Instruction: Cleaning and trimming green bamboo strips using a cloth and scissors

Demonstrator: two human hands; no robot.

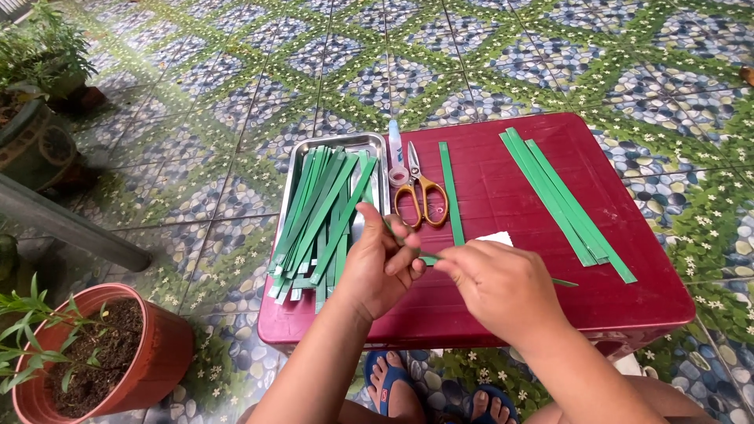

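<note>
Left hand (381,263) raised above red worktop (503,196), fingers curled, pinching green paper strip (428,257). Right hand (499,286) knuckles-up, fingers pressed on same strip. Scissors (420,192) and strip-filled steel tray (369,143) just beyond.

A low table (550,298) serves as the landmark. On its left part lies a metal tray (369,143) with a pile of paper strips (318,220) in it. Just right of the tray, a glue stick (396,145) and scissors (422,196) lie on the table, then a single strip (451,192). Toward the table's right side lies a bundle of long strips (561,196). Over the table's near edge, the left hand (381,263) and right hand (499,286) meet on a folded strip (428,257). A potted plant (94,353) stands on the floor left of the table.
</note>
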